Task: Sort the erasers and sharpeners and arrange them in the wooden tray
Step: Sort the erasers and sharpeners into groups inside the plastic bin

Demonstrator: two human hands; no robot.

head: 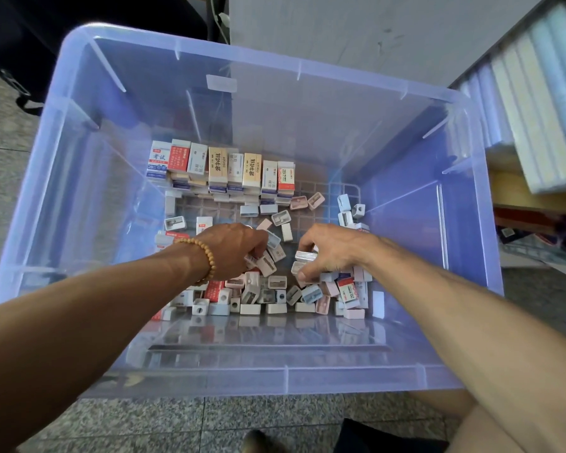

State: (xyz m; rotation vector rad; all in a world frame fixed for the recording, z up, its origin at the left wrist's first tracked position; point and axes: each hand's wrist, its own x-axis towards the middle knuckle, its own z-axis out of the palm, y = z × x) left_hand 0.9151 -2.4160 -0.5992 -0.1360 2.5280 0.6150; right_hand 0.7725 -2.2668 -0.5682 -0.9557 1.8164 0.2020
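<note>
As sharpeners (268,282) fill bin (79,158), both hands (curled) gripping.

Both forearms are bare, and a tan beaded bracelet (200,256) circles the left wrist.

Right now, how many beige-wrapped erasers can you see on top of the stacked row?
2: one beige eraser near the row's middle, a second beige eraser right of it, a white one between. Lower layers may hide more.
</note>
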